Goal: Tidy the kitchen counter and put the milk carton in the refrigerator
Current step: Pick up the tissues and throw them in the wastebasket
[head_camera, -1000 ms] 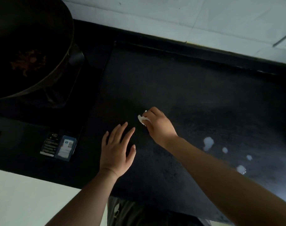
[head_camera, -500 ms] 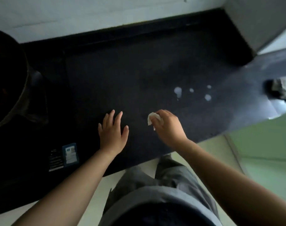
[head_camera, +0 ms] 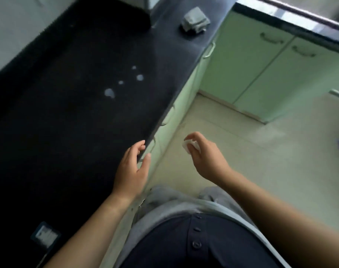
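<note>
- Right hand (head_camera: pixel 205 157): held in the air over the pale tiled floor (head_camera: pixel 251 151), clear of the counter; fingertips pinch a small crumpled white tissue wad (head_camera: pixel 190 147), too bunched to give a long axis.
- Left hand (head_camera: pixel 132 171): empty and loosely curled, fingers at the front edge of the black stone countertop (head_camera: pixel 68 122), thumb below the lip; whether it touches is unclear.
- Both forearms reach up from the near edge of the view, over grey trousers.
- White liquid droplets (head_camera: pixel 109 93): four spots on the countertop, far of the left hand, in a row slanting far-right.
- Folded grey cloth (head_camera: pixel 194 20): far end of the countertop, near its front edge.
- Pale green cabinet doors (head_camera: pixel 261 70): under the countertop and across the far right; open floor between.
- No milk carton in view.
</note>
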`<state>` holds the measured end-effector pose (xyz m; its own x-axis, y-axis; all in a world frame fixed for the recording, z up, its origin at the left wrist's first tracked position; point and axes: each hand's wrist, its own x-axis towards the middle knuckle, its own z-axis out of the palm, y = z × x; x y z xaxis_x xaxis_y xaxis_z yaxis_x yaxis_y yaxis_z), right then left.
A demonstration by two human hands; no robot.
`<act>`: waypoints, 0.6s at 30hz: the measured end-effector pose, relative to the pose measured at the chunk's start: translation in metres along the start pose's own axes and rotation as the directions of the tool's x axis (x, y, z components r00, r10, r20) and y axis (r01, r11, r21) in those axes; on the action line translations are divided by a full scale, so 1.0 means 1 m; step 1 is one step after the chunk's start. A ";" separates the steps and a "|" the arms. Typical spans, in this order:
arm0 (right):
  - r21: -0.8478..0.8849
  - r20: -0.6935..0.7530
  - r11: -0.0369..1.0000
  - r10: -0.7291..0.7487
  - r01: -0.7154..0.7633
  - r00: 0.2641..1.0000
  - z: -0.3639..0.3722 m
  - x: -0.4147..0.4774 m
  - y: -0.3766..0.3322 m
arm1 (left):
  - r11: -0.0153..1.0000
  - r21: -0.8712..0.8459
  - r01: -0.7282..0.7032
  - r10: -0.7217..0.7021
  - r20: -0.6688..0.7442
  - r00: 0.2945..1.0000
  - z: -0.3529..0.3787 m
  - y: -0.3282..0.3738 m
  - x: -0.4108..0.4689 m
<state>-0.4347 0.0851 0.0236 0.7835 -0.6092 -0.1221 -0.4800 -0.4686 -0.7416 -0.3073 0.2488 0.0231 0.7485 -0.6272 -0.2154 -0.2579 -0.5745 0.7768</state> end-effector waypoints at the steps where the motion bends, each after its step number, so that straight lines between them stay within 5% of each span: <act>1: 0.015 -0.050 0.999 0.031 -0.031 0.998 -0.013 -0.010 0.011 | 0.999 0.000 -0.035 0.035 0.050 0.998 0.013 0.013 0.001; 9: 0.195 -0.361 0.960 0.262 -0.202 0.895 -0.144 -0.140 0.113 | 0.947 -0.014 -0.320 0.300 0.393 0.869 0.164 0.141 -0.031; 14: 0.232 -0.504 0.904 0.427 -0.359 0.750 -0.222 -0.247 0.191 | 0.905 -0.175 -0.389 0.409 0.611 0.678 0.293 0.229 -0.085; 18: 0.381 -0.576 0.804 0.592 -0.456 0.563 -0.256 -0.322 0.239 | 0.886 -0.243 -0.394 0.430 0.746 0.509 0.372 0.284 -0.124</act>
<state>-0.9024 0.0054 0.0543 -0.0708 -0.9893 -0.1279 -0.5932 0.1448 -0.7920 -0.7006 -0.0315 0.0503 -0.1858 -0.9585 -0.2164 -0.3747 -0.1345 0.9173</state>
